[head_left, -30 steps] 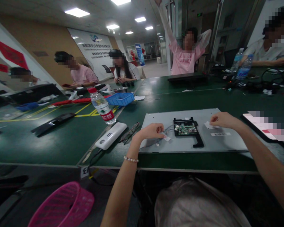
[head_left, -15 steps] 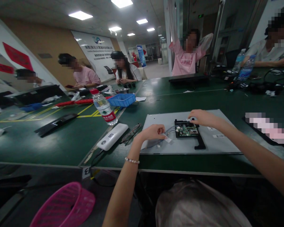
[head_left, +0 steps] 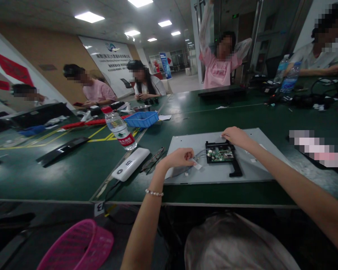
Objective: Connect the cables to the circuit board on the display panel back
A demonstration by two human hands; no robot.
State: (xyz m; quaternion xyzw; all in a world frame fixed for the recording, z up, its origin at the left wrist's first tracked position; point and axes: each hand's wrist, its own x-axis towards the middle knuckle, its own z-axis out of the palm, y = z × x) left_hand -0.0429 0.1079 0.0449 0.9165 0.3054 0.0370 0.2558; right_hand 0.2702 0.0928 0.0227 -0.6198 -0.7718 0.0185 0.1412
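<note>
A grey flat panel [head_left: 186, 144] lies on the green table before me. On it sits a green circuit board [head_left: 221, 153] in a black plastic bracket [head_left: 237, 168], with thin grey cables [head_left: 199, 154] leading left. My left hand [head_left: 180, 157] is closed in a pinch over the panel's left part, with a small white strip [head_left: 197, 165] at its fingertips, beside the cables. My right hand [head_left: 234, 135] is closed above the bracket's far edge, fingertips together over the panel. What they hold, if anything, is too small to make out.
Left of the panel lie glasses [head_left: 153, 160], a white power bank [head_left: 131, 164] and a water bottle [head_left: 120, 129]. Farther back is a blue tray [head_left: 142, 119]. A phone [head_left: 317, 148] lies at right. A pink basket [head_left: 76, 245] stands below the table edge. Several people sit around.
My right hand has lifted off the bracket's far edge and moved slightly away from me. My left hand stays nearly in place with the white strip. The whole view has shifted slightly.
</note>
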